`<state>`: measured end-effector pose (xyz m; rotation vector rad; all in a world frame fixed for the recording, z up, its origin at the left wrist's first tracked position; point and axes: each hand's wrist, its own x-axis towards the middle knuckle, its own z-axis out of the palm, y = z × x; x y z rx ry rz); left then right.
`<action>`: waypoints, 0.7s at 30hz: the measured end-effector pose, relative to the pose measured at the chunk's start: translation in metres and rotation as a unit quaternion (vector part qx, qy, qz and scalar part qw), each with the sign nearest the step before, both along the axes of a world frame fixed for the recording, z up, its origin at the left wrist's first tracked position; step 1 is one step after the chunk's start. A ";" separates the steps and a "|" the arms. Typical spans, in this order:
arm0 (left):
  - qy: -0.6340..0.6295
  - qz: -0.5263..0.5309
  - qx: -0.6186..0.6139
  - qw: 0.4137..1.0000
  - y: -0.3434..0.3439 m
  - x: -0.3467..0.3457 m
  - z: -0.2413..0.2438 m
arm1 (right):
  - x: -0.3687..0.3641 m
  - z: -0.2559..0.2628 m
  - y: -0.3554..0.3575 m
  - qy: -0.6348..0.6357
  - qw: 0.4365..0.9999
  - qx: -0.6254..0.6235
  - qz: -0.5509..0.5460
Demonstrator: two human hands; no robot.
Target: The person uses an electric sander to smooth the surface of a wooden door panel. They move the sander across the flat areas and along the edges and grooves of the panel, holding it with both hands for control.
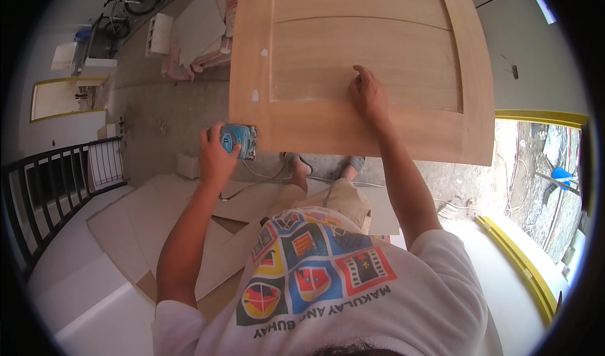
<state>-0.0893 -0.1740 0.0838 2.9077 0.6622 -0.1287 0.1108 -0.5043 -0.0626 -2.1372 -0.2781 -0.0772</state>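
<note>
A wooden panel door (321, 129) lies flat in front of me, its bottom rail nearest my body. My left hand (218, 153) is wrapped around a blue electric sander (236, 141), whose pad edge sits on the door's near left corner. Over the lower part of the recessed panel (321, 63) is my right hand (371, 96), fingers curled and holding nothing visible; whether it touches the wood I cannot tell. Two pale filler patches (255, 95) mark the left stile. The sander's underside is hidden.
Cables (264, 175) run over the concrete floor around my feet. Loose board sheets (189, 223) lie behind me. To the left are a black metal railing (66, 186), a hollow block (159, 34) and stacked tiles or boards (201, 30). A yellow-framed doorway (539, 117) opens on the right.
</note>
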 end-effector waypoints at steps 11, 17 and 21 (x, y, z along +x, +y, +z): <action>-0.022 -0.027 0.012 0.999 -0.010 0.022 0.000 | -0.001 -0.003 0.001 -0.003 1.000 -0.008 -0.006; -0.016 -0.008 0.008 1.000 0.020 0.028 0.000 | -0.001 -0.004 0.000 -0.016 1.000 -0.013 0.003; -0.018 0.019 0.023 0.999 0.026 -0.013 0.000 | 0.001 -0.007 0.003 -0.007 1.000 0.008 -0.012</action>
